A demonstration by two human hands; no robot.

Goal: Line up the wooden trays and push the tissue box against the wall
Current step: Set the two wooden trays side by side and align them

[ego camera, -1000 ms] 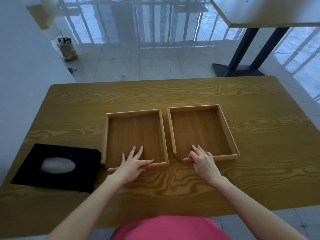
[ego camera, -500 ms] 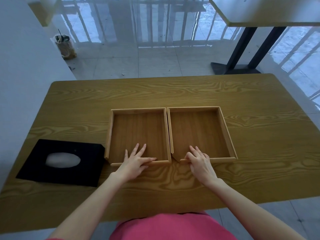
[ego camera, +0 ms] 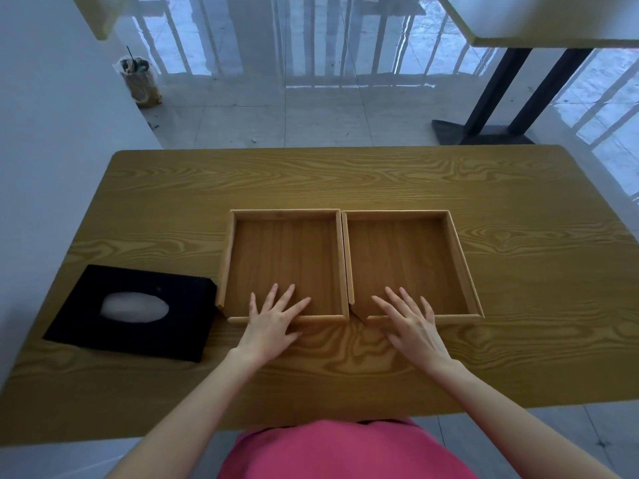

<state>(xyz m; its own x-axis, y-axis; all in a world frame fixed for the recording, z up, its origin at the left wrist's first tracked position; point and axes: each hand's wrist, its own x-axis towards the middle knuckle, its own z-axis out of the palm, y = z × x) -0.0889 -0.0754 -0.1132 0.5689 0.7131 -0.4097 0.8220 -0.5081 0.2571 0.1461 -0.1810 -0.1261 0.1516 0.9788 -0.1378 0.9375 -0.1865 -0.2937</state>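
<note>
With the 2 wooden trays [ego camera: 349, 264] side by side mid-desk, both released hands, left hand [ego camera: 273, 323] and right hand [ego camera: 411, 326], should square their near rims before nudging the black tissue box [ego camera: 135, 309] at the left edge wallward.

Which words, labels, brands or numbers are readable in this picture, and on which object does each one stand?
None can be read.
Tissue box: plain black top, no print visible.
Left tray and right tray: bare wood, no label.
Table: wood grain only.
Cup on the floor: too small and blurred to show any text.
</note>
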